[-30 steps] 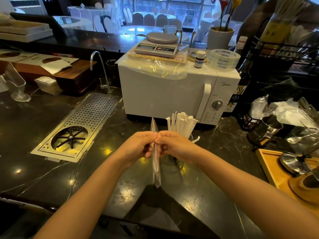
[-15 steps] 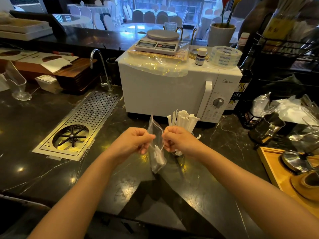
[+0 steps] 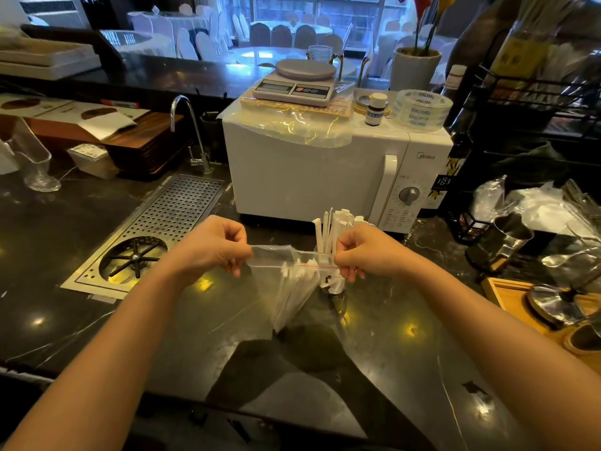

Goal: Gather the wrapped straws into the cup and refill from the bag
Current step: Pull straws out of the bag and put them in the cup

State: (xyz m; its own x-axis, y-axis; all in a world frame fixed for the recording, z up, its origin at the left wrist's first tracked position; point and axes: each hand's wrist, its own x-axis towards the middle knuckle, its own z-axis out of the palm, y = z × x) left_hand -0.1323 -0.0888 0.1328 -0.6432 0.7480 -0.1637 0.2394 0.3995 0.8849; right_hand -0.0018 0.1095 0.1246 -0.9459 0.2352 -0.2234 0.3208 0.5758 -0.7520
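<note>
Your hands have drawn apart since a second ago, and the bag [image 3: 286, 281] that hung as a narrow folded strip between them is now stretched wide at its top. Your left hand [image 3: 211, 247] pinches the bag's left corner and your right hand [image 3: 361, 255] pinches the right end, both closed on the plastic.

The microwave [image 3: 312, 177] stands right behind, with a scale [image 3: 297, 81] and a tape roll [image 3: 421, 109] on top. The drain grate [image 3: 156, 229] lies to your left; a metal pitcher [image 3: 500, 242] and a wooden tray [image 3: 507, 294] sit to your right.

The bag is clear, with a thin red line near its top edge, and white straws [image 3: 294, 288] inside slant down toward its tip, which hangs above the counter [image 3: 97, 320]. The cup [image 3: 333, 286] stands just behind the bag, packed with upright straws.

Your right hand and the bag cover most of the cup, so its rim is hard to make out.
</note>
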